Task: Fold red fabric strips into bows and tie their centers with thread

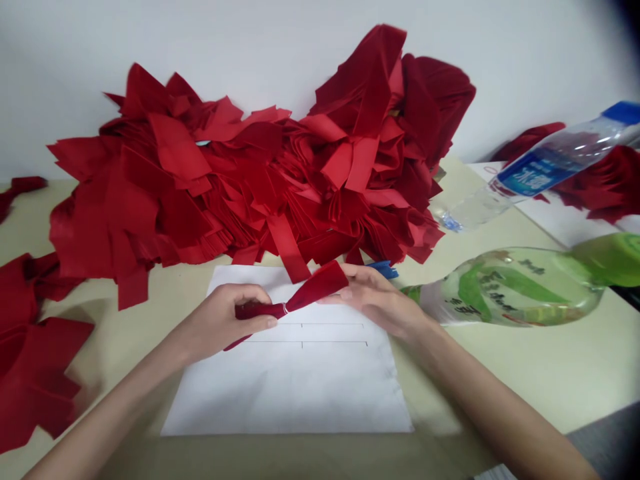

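A red velvety cloth strip [313,288], gathered at its middle by a thin pale tie, is stretched between my two hands. My left hand [223,319] pinches its left half between thumb and fingers, and a red tail pokes out below them. At the flared right end, my right hand [373,293] has its thumb in front and its fingers behind the cloth, partly hidden. Beneath them lies a white paper sheet [300,393] with two ruled lines and short tick marks.
A big heap of red cloth strips [240,180] rises along the wall, with more red pieces [37,373] at left. On the right lie a blue-labelled water bottle [540,170] and a green-capped bottle [525,285]. A blue object [384,269] sits behind my right hand.
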`<state>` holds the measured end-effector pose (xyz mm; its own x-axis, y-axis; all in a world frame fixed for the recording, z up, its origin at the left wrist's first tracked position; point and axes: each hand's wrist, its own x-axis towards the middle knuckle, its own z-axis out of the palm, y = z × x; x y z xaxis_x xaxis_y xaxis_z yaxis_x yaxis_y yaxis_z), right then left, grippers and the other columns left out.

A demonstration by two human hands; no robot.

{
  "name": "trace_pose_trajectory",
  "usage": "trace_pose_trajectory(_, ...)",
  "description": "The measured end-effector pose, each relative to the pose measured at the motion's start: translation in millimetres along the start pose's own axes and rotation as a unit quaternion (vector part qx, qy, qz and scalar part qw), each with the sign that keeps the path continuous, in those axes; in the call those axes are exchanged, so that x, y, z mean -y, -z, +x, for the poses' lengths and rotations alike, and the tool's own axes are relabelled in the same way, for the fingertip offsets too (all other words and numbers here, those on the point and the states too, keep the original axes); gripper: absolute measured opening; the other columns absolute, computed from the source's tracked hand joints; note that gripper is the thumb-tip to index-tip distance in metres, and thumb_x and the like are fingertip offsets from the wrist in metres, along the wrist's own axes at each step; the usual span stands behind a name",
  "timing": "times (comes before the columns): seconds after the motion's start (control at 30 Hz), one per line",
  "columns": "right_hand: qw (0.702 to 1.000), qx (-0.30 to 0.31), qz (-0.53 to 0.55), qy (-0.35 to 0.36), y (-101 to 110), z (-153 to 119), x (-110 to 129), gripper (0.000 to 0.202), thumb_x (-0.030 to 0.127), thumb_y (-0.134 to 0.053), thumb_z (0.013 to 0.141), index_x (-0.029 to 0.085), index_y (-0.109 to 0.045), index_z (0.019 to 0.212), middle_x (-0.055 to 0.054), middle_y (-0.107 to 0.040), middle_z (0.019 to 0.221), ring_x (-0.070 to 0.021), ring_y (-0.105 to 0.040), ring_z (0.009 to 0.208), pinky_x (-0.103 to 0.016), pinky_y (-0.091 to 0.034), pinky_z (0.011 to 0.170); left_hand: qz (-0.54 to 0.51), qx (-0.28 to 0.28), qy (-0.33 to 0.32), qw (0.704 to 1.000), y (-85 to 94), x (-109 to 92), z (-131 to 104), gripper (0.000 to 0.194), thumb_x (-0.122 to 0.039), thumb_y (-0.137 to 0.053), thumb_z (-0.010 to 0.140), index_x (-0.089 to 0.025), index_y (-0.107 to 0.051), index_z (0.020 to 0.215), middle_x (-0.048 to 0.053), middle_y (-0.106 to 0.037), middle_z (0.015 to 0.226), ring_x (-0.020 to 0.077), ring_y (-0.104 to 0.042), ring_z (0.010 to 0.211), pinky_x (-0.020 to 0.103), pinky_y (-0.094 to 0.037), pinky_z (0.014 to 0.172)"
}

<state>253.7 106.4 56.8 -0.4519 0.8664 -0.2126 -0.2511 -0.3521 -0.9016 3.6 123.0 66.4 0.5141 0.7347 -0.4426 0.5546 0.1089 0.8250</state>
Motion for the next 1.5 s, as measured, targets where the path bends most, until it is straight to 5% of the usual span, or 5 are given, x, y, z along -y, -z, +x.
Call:
trace_pose_trajectory(0.2, 0.976, -0.161, -0.146, 0.009, 3, 3, -1, 0.022, 0.031, -0.071, 0.071, 0.015, -0.065, 0.085, -0.001, -0.066, 0.078, -0.0109, -0.062, 0.064, -0.026, -0.052, 0.064, -0.115, 0.071, 0.023, 0.991, 15.6, 12, 0, 0.015, -0.031, -0.069, 0.074, -0.02, -0.066, 0.085, -0.001, -0.065, 0.079, 0.0116, -0.06, 0.07, 0.02, -0.047, 0.059)
trace_pose_trajectory(0.4, 0.967, -0.159, -0.199, -0.016, 11, 1, 9, 0.025, 0.037, -0.068, 0.073, 0.016, -0.065, 0.085, -0.003, -0.067, 0.084, -0.0154, -0.064, 0.079, -0.03, -0.052, 0.073, -0.35, -0.071, 0.076, 0.931, 22.2, 37, 4, 0.025, -0.028, -0.077, 0.068, -0.021, -0.068, 0.09, -0.002, -0.07, 0.08, 0.0143, -0.069, 0.071, 0.023, -0.057, 0.071)
trace_pose_trajectory(0.73, 0.92, -0.258, -0.289, 0.065, 13, 0, 6, 0.027, 0.039, -0.07, 0.071, 0.016, -0.058, 0.062, 0.005, -0.047, 0.051, -0.0105, -0.053, 0.055, -0.027, -0.048, 0.06, -0.294, -0.124, 0.086, 0.944, 15.1, 36, -1, 0.02, -0.034, -0.073, 0.072, -0.017, -0.07, 0.082, 0.003, -0.073, 0.084, 0.0204, -0.071, 0.081, 0.025, -0.058, 0.075)
trace_pose_trajectory(1.2, 0.943, -0.171, -0.283, -0.029, 18, -1, 6, 0.029, 0.043, -0.067, 0.072, 0.014, -0.062, 0.075, 0.001, -0.057, 0.062, -0.0109, -0.058, 0.058, -0.025, -0.05, 0.057, -0.268, -0.074, 0.051, 0.959, 27.5, 41, 0, 0.018, -0.028, -0.07, 0.073, -0.02, -0.069, 0.089, -0.002, -0.067, 0.08, 0.013, -0.064, 0.075, 0.033, -0.054, 0.087)
trace_pose_trajectory(1.5, 0.919, -0.102, -0.371, -0.089, 19, -20, 8, 0.03, 0.043, -0.061, 0.078, 0.015, -0.064, 0.088, 0.001, -0.059, 0.067, -0.0135, -0.062, 0.052, -0.027, -0.05, 0.052, -0.093, -0.011, 0.074, 0.993, 42.0, 32, -9, 0.018, -0.035, -0.064, 0.076, -0.022, -0.068, 0.088, -0.003, -0.059, 0.069, 0.0131, -0.06, 0.067, 0.033, -0.055, 0.077)
